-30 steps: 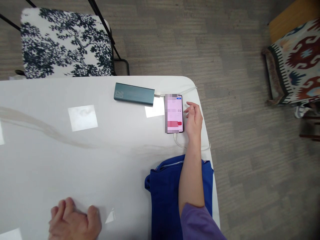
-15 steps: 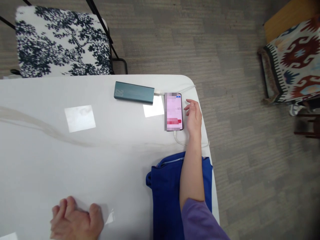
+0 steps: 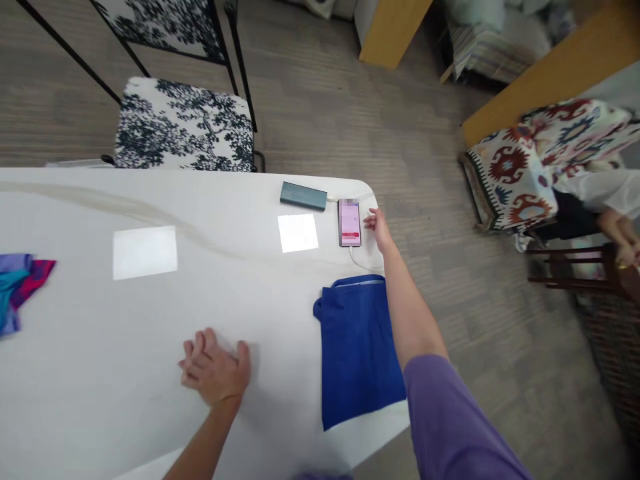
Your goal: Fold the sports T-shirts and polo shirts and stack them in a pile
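My right hand [image 3: 379, 227] is stretched out to the table's far right corner, fingers loosely apart, just right of a phone [image 3: 349, 222] with a pink lit screen. It holds nothing. A white cable joins the phone to a teal power bank [image 3: 303, 195] lying to its left. My right forearm crosses over a folded blue cloth [image 3: 359, 347] near the table's right edge. My left hand [image 3: 216, 370] rests palm down on the white table [image 3: 125, 320], fingers flat and close together, holding nothing.
A multicoloured cloth [image 3: 20, 287] lies at the table's left edge. A chair with a dark leaf print [image 3: 185, 123] stands behind the table. To the right are a patterned seat cover [image 3: 530, 157], a wooden stool [image 3: 575, 270] and another person's arm [image 3: 617, 230].
The view has pulled back and up, showing more of the table and room. My right hand stays beside the phone. My left hand stays flat on the table.
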A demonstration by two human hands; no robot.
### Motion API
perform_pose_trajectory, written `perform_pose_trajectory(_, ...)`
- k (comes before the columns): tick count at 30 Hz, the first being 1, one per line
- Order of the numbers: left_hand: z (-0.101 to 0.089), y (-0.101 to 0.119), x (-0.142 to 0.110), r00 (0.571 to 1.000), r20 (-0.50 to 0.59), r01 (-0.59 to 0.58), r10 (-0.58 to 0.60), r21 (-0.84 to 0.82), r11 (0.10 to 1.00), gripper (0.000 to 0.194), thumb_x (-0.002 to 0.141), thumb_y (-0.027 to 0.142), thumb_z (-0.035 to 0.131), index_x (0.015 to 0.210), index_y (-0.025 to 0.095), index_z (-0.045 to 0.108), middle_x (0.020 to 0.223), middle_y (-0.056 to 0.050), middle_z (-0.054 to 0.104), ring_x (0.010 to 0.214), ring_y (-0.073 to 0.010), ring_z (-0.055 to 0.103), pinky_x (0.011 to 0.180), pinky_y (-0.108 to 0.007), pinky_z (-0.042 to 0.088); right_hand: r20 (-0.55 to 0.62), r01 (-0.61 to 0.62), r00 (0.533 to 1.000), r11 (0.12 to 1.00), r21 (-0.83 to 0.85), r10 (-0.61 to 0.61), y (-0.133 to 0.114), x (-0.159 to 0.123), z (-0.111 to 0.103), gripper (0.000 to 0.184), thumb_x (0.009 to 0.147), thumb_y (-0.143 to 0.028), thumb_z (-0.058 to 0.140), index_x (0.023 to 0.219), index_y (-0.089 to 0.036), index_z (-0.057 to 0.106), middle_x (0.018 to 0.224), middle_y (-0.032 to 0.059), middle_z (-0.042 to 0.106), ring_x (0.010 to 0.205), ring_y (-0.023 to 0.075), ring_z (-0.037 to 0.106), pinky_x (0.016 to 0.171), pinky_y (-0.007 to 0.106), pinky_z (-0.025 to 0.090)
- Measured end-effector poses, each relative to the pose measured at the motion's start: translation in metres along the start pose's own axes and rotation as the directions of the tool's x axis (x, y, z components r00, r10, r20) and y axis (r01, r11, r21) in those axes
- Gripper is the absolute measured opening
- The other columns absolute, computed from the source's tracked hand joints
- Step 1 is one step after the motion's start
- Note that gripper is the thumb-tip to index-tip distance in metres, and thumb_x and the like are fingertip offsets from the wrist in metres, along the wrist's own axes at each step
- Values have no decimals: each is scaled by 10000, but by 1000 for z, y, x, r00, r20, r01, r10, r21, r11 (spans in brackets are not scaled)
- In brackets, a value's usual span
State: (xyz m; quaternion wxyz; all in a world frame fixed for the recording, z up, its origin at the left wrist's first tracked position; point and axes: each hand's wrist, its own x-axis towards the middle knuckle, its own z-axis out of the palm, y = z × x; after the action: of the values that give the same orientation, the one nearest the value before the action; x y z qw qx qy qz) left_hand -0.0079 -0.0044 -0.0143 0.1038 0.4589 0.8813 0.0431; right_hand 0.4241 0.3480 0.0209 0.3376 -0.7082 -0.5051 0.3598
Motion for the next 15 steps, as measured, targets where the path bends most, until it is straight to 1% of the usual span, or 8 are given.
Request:
perform_pose_trajectory(3,-13,-8,-2,1000,26,-10,12,-66,998,863,1038,537,537,1760,166,248,1795,-223,357,1720,-406,180,1349,-673,202,-26,-9,1000,999,-32,8,-51,-92,-14,628,1020,-765,446,1229,-214,663,915,6,652,818,177,598,883,339,531)
perform_pose_trajectory(5,-31,-16,-5,997,66,-33,44,-164,986,879,1028,537,553,1755,137,263,1800,-238,343,1731,-395,157,1369,-661,153,14,28,1000,999,-37,-28,-81,-171,6,590,987,-757,528,1166,-219,693,859,3,653,786,191,590,860,355,540)
perform_pose_trajectory(6,-41,-22,-6,993,100,-39,63,-224,974,879,1021,535,563,1750,133,280,1802,-245,334,1735,-396,145,1375,-659,135,62,45,997,998,-41,-42,-96,-208,26,573,990,-743,541,1160,-223,709,843,7,659,794,202,602,861,363,547)
perform_pose_trajectory(7,-52,-30,-5,987,140,-37,81,-291,956,875,1009,528,583,1740,136,305,1802,-249,328,1736,-402,139,1376,-660,131,123,67,991,996,-66,-58,-111,-243,54,560,998,-731,537,1169,-230,720,840,11,669,811,212,616,863,367,553)
perform_pose_trajectory(9,-73,-58,2,964,217,-39,152,-453,891,837,1012,516,597,1723,158,339,1789,-245,342,1727,-395,173,1368,-647,175,257,121,962,986,-116,-88,-148,-301,123,542,1013,-707,532,1195,-240,736,856,24,694,853,227,643,875,373,562)
perform_pose_trajectory(11,-95,-104,14,946,231,-42,225,-603,797,792,1022,490,605,1706,181,351,1729,-239,410,1670,-362,317,1340,-607,268,378,191,918,970,-152,-122,-190,-349,200,527,1017,-688,536,1208,-244,745,879,35,715,878,234,660,880,375,567)
perform_pose_trajectory(13,-119,-170,24,955,176,-59,239,-677,734,744,1018,456,628,1671,198,384,1638,-224,483,1575,-335,444,1298,-577,335,467,254,871,953,-163,-152,-230,-393,268,510,1015,-673,546,1198,-245,754,888,41,726,881,235,668,877,373,570)
perform_pose_trajectory(15,-144,-254,29,981,100,-57,165,-665,745,683,1007,424,649,1616,200,434,1556,-208,528,1500,-330,504,1258,-568,368,528,296,833,939,-174,-165,-260,-436,318,489,1010,-659,556,1174,-247,763,887,45,731,875,234,672,868,369,572)
